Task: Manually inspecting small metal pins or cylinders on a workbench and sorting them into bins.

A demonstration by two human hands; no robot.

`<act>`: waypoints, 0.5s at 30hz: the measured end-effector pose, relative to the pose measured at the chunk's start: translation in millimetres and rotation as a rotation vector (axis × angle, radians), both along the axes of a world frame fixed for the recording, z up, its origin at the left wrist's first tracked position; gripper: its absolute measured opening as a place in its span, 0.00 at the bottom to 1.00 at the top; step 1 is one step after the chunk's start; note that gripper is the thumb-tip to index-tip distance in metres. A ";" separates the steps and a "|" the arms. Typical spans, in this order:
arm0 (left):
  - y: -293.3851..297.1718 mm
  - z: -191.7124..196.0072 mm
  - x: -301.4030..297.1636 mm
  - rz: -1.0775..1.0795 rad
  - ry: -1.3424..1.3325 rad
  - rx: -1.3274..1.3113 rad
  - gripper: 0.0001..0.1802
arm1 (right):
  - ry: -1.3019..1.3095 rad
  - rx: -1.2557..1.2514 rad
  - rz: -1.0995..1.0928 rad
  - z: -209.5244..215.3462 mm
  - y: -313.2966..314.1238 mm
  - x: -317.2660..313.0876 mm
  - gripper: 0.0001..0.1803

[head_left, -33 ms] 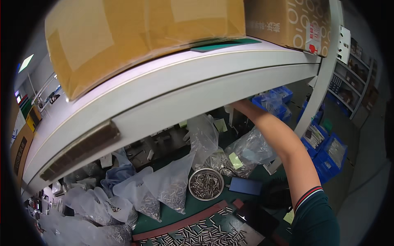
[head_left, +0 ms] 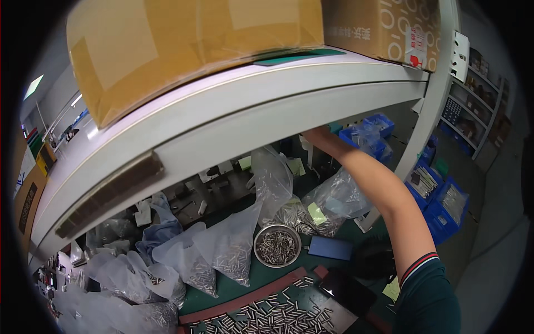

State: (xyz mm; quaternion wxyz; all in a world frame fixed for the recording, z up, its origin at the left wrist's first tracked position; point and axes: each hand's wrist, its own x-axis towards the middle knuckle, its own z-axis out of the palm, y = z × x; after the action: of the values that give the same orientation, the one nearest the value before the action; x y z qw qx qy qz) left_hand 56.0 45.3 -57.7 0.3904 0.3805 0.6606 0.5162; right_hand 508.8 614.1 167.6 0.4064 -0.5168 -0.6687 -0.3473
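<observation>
Shelf edge: the grey shelf point(head_left: 233, 133) crosses the view above the desk point(head_left: 267, 275), hiding most of the right hand; cardboard boxes point(head_left: 194, 50) stand on it.
Right grip: the right hand point(head_left: 316, 134) is under that edge; fingers hidden, so I cannot tell how wide, or what it holds.
Metal pins: loose pile point(head_left: 272, 320) on the desk, beside a reddish-brown strip point(head_left: 245, 298).
Bowl: 1 metal bowl point(head_left: 278, 265), filled with small metal pieces.
Bags: clear plastic bags point(head_left: 214, 242), left of the bowl, with pins inside.
Blue bins: at right point(head_left: 445, 220), holding thin pale pieces.

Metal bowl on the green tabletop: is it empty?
No, the metal bowl holds a pile of small metal parts.
</observation>
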 end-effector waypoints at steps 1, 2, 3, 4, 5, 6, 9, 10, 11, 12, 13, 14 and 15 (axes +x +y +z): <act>-16.4 3.9 -6.4 0.014 0.003 -0.011 0.06 | -0.033 -0.056 0.011 13.2 -27.3 -29.8 0.13; -25.3 2.8 -14.4 0.001 0.000 -0.011 0.06 | -0.059 0.132 0.102 16.8 -45.4 -34.8 0.13; -34.7 1.3 -23.1 -0.012 -0.004 -0.010 0.06 | -0.017 0.099 0.146 18.1 -69.2 -40.9 0.11; -45.6 -0.6 -32.2 -0.019 -0.008 -0.011 0.06 | 0.020 0.108 0.215 17.6 -95.1 -50.0 0.10; -56.1 -4.7 -38.3 -0.023 -0.014 -0.013 0.06 | 0.055 0.115 0.287 17.2 -121.8 -58.3 0.09; -67.7 -8.7 -45.0 -0.027 -0.020 -0.017 0.06 | 0.034 0.099 0.229 18.6 -151.4 -67.7 0.11; -95.4 -22.6 -71.6 -0.212 0.078 0.031 0.08 | 0.176 -0.019 0.278 39.6 -263.2 -88.4 0.10; -96.6 -26.2 -75.0 -0.262 0.137 0.009 0.09 | 0.218 -0.086 0.306 36.5 -294.3 -102.6 0.11; -79.9 6.4 -61.4 -0.291 0.148 0.207 0.09 | 0.268 -0.164 0.346 29.1 -322.5 -121.1 0.11; -78.6 11.0 -58.5 -0.276 -0.007 0.174 0.09 | 0.326 -0.217 0.381 24.5 -354.1 -134.1 0.11; -79.9 6.1 -66.9 -0.338 -0.038 0.154 0.08 | 0.363 -0.280 0.404 19.0 -390.6 -143.9 0.12; -79.5 9.4 -67.3 -0.341 -0.071 0.170 0.07 | 0.333 -0.286 0.382 15.5 -431.4 -156.6 0.12; -82.3 14.4 -67.4 -0.322 -0.077 0.143 0.07 | 0.363 -0.294 0.382 4.9 -468.6 -169.8 0.13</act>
State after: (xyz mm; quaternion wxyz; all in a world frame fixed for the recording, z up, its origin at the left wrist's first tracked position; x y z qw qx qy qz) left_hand -11.3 -37.1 -43.2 0.4649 0.4880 0.5372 0.5070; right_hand 339.0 145.5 172.5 0.4982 -0.4885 -0.7133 -0.0658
